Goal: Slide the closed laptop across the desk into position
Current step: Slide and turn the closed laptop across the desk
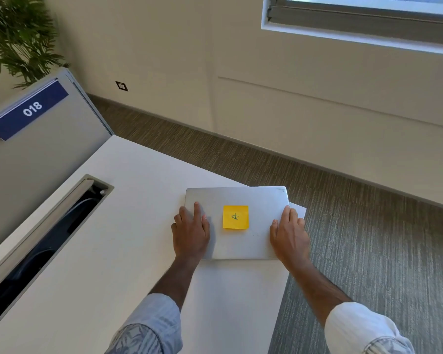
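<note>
A closed silver laptop (pixel 243 241) lies flat near the far right corner of the white desk (pixel 128 226). A yellow sticky note (pixel 235 217) with a handwritten mark is stuck on the middle of its lid. My left hand (pixel 191 229) rests on the laptop's left edge, fingers spread over the lid and side. On the right edge sits my right hand (pixel 288 232), fingers curled over the side. The laptop's far right corner overhangs the desk edge slightly.
A long cable tray slot (pixel 49 238) is cut into the desk at left. Behind it stands a grey partition (pixel 36 159) with a blue "018" label (pixel 32 108). Carpeted floor (pixel 368 226) lies beyond the desk's right edge. A plant (pixel 18 37) stands far left.
</note>
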